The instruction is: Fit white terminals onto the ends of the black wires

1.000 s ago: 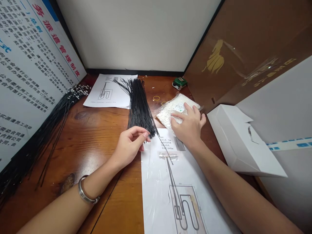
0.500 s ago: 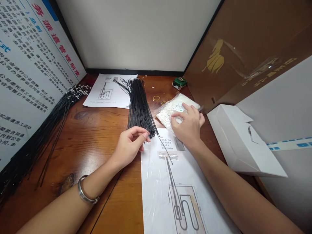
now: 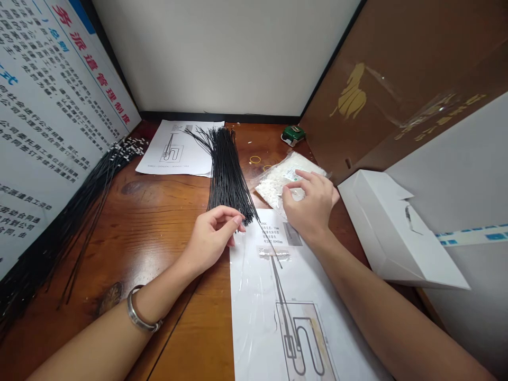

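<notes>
Black wires (image 3: 225, 174): they lie in one bundle just beyond our left hand (image 3: 210, 238), with near ends beside its fingertips; we think a sideways brush could spread them, because we see no tie around them.
Left fingers: thumb and forefinger come narrowly together; whether they pinch a wire, we cannot tell.
Right hand (image 3: 311, 206): thumb and forefinger make a narrow ring in front of the bag; if a small piece is between them, we cannot tell.
Plastic bag (image 3: 272, 185): full of white pieces, partly behind our right fingers; dragging its film could perhaps spill some, though its opening is unclear to us.
Stray wire (image 3: 271, 246): it lies between our hands, over the drawing sheet (image 3: 254, 328); a passing wrist could catch it.
Wooden table (image 3: 170, 211): glossy, red-brown, under both hands; a tape measure (image 3: 293, 135) rests beyond the right one.
Panels: grey panel (image 3: 226, 58) beyond both hands, printed notice (image 3: 79, 95) to their left, brown board (image 3: 400, 79) to their right.
</notes>
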`<state>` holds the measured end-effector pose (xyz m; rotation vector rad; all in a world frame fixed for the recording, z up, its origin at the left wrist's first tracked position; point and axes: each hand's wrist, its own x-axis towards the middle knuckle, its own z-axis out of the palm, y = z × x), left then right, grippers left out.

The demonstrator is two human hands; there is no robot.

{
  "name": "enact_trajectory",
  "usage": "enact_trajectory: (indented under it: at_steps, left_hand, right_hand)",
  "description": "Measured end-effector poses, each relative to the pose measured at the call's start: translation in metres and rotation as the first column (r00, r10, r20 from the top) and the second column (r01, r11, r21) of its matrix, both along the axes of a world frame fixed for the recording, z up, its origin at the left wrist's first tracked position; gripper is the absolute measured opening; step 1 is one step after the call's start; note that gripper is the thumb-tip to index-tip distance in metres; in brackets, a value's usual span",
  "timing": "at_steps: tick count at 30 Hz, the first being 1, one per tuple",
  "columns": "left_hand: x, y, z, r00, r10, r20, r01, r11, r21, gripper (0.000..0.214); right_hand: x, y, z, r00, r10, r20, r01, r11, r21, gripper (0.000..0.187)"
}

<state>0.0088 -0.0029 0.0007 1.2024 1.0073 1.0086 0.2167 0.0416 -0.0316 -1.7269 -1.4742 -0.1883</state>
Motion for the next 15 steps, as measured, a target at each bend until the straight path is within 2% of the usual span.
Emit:
enact_trajectory:
  at_steps: [2, 4, 6, 9, 11, 15]
  left_hand:
    - [0.000, 0.000, -0.001, 1.000, 0.004, 0.007, -0.004, 1.000, -0.007, 0.014]
    - [-0.001, 0.000, -0.002, 1.000, 0.012, 0.018, -0.011, 1.000, -0.021, 0.015]
    - [-0.001, 0.000, -0.002, 0.999, 0.020, 0.029, -0.019, 0.999, -0.037, 0.016]
    - [0.000, 0.000, -0.002, 0.998, 0.028, 0.048, -0.026, 0.999, -0.044, 0.019]
    - [0.000, 0.001, -0.001, 0.997, 0.030, 0.066, -0.027, 0.999, -0.041, 0.020]
    - [0.001, 0.001, 0.000, 0.996, 0.034, 0.083, -0.031, 0.999, -0.035, 0.022]
  right_hand:
    - [-0.004, -0.003, 0.004, 1.000, 0.019, 0.017, -0.021, 0.995, 0.096, 0.009]
    - [-0.011, -0.008, 0.009, 0.990, 0.136, 0.040, -0.141, 0.971, 0.194, 0.007]
    - [-0.020, -0.013, 0.012, 0.927, 0.367, 0.078, -0.375, 0.890, 0.259, 0.005]
    - [-0.033, -0.020, 0.014, 0.773, 0.620, 0.133, -0.623, 0.702, 0.344, 0.011]
    - [-0.038, -0.023, 0.015, 0.706, 0.695, 0.138, -0.691, 0.632, 0.349, 0.015]
    - [-0.041, -0.025, 0.016, 0.672, 0.731, 0.117, -0.717, 0.604, 0.348, 0.016]
